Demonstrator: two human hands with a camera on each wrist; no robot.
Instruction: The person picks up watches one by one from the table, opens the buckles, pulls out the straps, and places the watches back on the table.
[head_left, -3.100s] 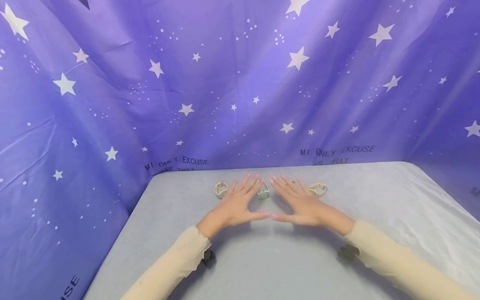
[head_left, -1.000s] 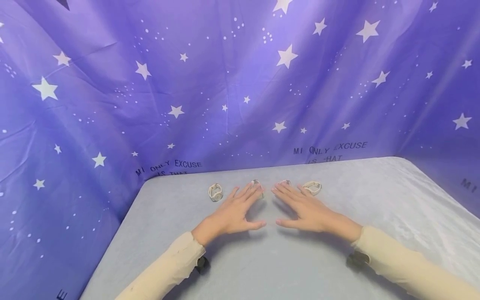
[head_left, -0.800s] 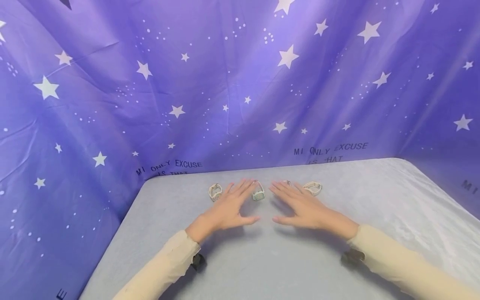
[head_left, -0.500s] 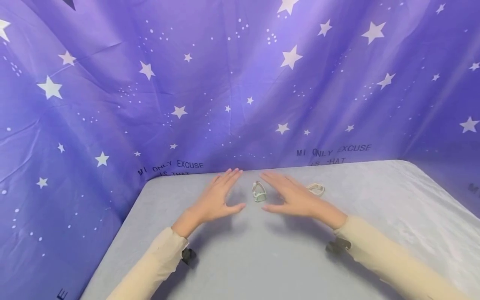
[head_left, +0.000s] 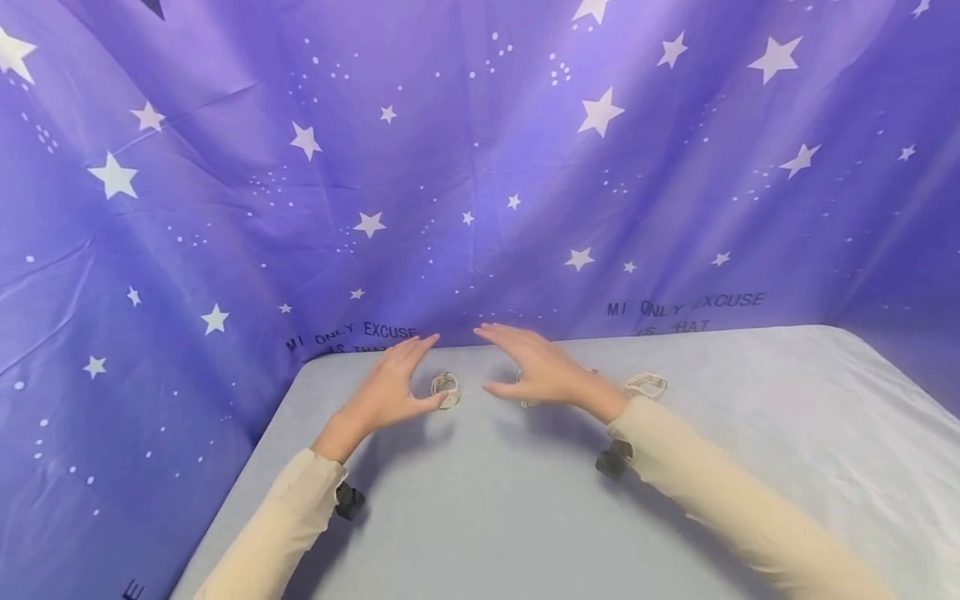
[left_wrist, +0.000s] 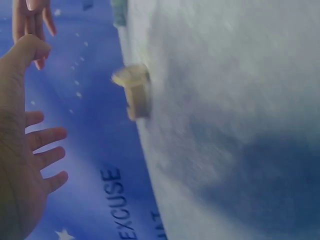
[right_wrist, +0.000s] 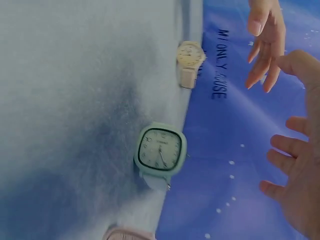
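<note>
Both hands, left hand (head_left: 382, 392) and right hand (head_left: 543, 371), are now farther to the left than approx. half a sec. ago; so the cream watch (right_wrist: 190, 55), hidden then in the head view, is visible again beside the left thumb, & the right hand now covers most of the green watch (right_wrist: 160, 149).

The cream watch is on the table (head_left: 480, 508), leftmost in the row: round yellowish dial w/ dark marks, cream strap bent into a loop. Next to it, the green watch has a mint case, square w/ rounded corners, a dark line around the pale dial, numerals & thin dark hands; the small lettering is too blurred to read. Of the pink watch (right_wrist: 129, 235), only the upper edge shows in the right wrist view. Beige watch (head_left: 648, 379) is at the right end, near the right sleeve (head_left: 720, 492), its strap also in a loop.

L. hand: fingers slightly apart, thumb well away from them; in the left wrist view it's apart from the cream watch. R. hand: fingers also a bit apart, thumb away, nearest to the green watch.

Behind the table hangs a purple-blue curtain (head_left: 427, 167) w/ white stars & black letters.
</note>
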